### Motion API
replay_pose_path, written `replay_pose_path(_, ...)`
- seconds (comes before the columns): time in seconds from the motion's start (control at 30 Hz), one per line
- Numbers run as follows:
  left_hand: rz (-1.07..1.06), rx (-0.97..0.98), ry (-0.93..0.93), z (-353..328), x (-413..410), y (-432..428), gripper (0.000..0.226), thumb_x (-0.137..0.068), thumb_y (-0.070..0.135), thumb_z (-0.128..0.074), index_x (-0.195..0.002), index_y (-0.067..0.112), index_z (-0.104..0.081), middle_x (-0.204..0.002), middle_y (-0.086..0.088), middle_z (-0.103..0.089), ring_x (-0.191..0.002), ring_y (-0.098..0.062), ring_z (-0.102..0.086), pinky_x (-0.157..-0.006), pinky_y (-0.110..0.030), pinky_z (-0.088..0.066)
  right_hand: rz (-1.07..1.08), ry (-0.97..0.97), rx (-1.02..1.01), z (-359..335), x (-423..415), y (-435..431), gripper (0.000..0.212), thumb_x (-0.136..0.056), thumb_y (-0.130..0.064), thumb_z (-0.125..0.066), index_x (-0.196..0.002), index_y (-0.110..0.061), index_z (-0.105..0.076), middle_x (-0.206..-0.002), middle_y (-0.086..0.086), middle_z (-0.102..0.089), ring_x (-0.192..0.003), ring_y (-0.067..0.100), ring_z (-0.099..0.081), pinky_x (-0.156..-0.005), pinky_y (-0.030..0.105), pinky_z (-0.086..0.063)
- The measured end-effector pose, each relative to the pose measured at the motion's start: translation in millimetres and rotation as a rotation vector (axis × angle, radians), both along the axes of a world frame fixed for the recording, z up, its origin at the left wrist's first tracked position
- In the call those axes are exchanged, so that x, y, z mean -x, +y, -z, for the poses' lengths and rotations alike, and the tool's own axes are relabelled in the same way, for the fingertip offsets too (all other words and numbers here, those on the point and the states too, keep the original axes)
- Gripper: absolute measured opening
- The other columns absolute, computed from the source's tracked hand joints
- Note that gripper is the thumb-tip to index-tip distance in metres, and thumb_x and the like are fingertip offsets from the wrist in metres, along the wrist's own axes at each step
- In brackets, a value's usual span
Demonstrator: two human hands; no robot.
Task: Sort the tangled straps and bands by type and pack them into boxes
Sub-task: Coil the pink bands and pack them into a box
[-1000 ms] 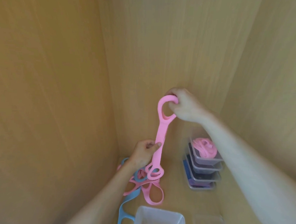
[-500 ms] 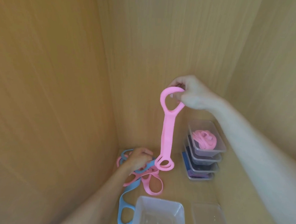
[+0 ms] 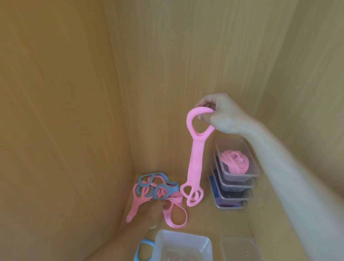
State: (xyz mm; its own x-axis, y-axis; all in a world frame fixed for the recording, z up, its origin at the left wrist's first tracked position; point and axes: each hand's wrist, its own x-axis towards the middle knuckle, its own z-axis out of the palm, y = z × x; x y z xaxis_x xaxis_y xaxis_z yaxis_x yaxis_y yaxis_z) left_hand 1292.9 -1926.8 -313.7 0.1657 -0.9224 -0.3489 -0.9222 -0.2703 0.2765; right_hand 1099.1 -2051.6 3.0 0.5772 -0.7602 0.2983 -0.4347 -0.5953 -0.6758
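My right hand pinches the top loop of a long pink strap, which hangs straight down with its lower loops just above the floor. A tangle of pink and blue straps lies on the wooden floor by the left wall. My left hand rests low on that tangle, its fingers among the straps; its grip is unclear. A clear empty box sits at the bottom edge. A stack of clear boxes stands to the right, the top one holding coiled pink bands.
Wooden walls close in on the left, back and right. A clear lid lies flat right of the empty box. A light blue strap loop pokes out left of that box. The lower stacked boxes hold dark blue and purple bands.
My right hand has drawn the pink strap free of the pile, so it hangs alone. My left hand let go of that strap and dropped onto the tangle.
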Motion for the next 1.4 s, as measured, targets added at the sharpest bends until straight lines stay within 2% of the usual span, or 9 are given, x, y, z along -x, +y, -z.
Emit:
replay_pose_path(0.03,0.024,0.036,-0.037,3,1,1,0.034,-0.102,0.039,-0.05,-0.134,0.031,-0.061,-0.137,0.002,-0.06,-0.124,-0.02,-0.057,-0.076,-0.001,-0.042,-0.005,-0.004,-0.008,3,0,1,0.03,-0.085,0.006,-0.065,-0.086,-0.023,-0.071,-0.081,-0.008,-0.07,-0.066,-0.002,-0.059,-0.059,0.013,-0.046)
replay_pose_path(0.1,0.061,0.068,-0.105,8,4,3,0.032,-0.104,0.043,-0.042,-0.127,0.034,-0.062,-0.133,0.001,-0.062,-0.121,-0.025,-0.057,-0.097,-0.024,-0.048,-0.016,-0.015,-0.019,8,-1,2,0.028,-0.085,0.005,-0.067,-0.087,-0.022,-0.072,-0.083,-0.006,-0.07,-0.071,0.002,-0.06,-0.064,0.018,-0.048)
replay_pose_path(0.23,0.092,0.06,-0.212,4,13,-1,0.023,-0.101,0.033,-0.044,-0.114,0.028,-0.062,-0.121,0.001,-0.067,-0.109,-0.026,-0.064,-0.093,-0.04,-0.053,-0.031,-0.017,-0.041,17,-3,3,0.029,-0.086,0.003,-0.067,-0.086,-0.025,-0.071,-0.086,-0.007,-0.071,-0.073,0.002,-0.062,-0.065,0.018,-0.049)
replay_pose_path(0.5,0.075,0.179,-0.107,-3,10,-8,0.034,-0.089,0.032,-0.06,-0.121,0.022,-0.057,-0.135,0.001,-0.047,-0.125,-0.022,-0.046,-0.098,-0.034,-0.046,-0.024,-0.061,-0.066,17,1,1,0.028,-0.086,0.003,-0.066,-0.088,-0.023,-0.072,-0.084,-0.009,-0.07,-0.067,-0.005,-0.06,-0.057,0.007,-0.045)
replay_pose_path(0.67,0.021,0.262,0.045,-37,-2,-20,0.024,-0.074,0.035,-0.072,-0.085,0.026,-0.052,-0.117,0.003,-0.048,-0.119,-0.02,-0.045,-0.091,-0.024,-0.033,-0.021,-0.079,-0.063,11,1,-1,0.032,-0.085,0.004,-0.065,-0.081,-0.028,-0.07,-0.081,-0.01,-0.069,-0.064,-0.007,-0.059,-0.057,0.01,-0.045)
replay_pose_path(0.87,-0.075,0.436,0.266,-105,-13,-47,0.03,-0.074,0.016,-0.073,-0.083,0.032,-0.05,-0.116,0.003,-0.049,-0.119,-0.021,-0.043,-0.102,-0.033,-0.041,0.007,-0.087,-0.075,9,2,-2,0.028,-0.086,0.006,-0.065,-0.086,-0.021,-0.071,-0.084,-0.005,-0.068,-0.071,0.006,-0.059,-0.058,0.014,-0.046)
replay_pose_path(0.93,-0.035,0.502,0.298,-124,-15,-54,0.036,-0.074,0.005,-0.072,-0.078,0.035,-0.053,-0.114,0.002,-0.053,-0.119,-0.021,-0.045,-0.101,-0.027,-0.04,0.018,-0.085,-0.087,11,2,-3,0.025,-0.086,0.006,-0.065,-0.089,-0.018,-0.072,-0.085,-0.004,-0.067,-0.072,0.008,-0.059,-0.059,0.015,-0.046)
replay_pose_path(1.1,0.079,0.74,0.12,-158,-9,-56,0.023,-0.073,0.001,-0.076,-0.082,0.022,-0.071,-0.117,0.009,-0.052,-0.121,-0.019,-0.041,-0.103,-0.026,-0.035,0.092,-0.097,-0.106,12,3,-8,0.027,-0.086,0.006,-0.062,-0.087,-0.02,-0.07,-0.083,-0.006,-0.067,-0.073,0.008,-0.061,-0.057,0.017,-0.045)
replay_pose_path(1.4,0.2,0.991,-0.128,-216,6,-40,0.022,-0.076,0.007,-0.079,-0.087,0.025,-0.073,-0.135,0.007,-0.055,-0.129,-0.026,-0.033,-0.107,-0.03,-0.023,0.19,-0.163,-0.192,9,6,-19,0.026,-0.085,0.004,-0.069,-0.086,-0.022,-0.07,-0.082,-0.007,-0.066,-0.069,0.006,-0.06,-0.054,0.017,-0.04)
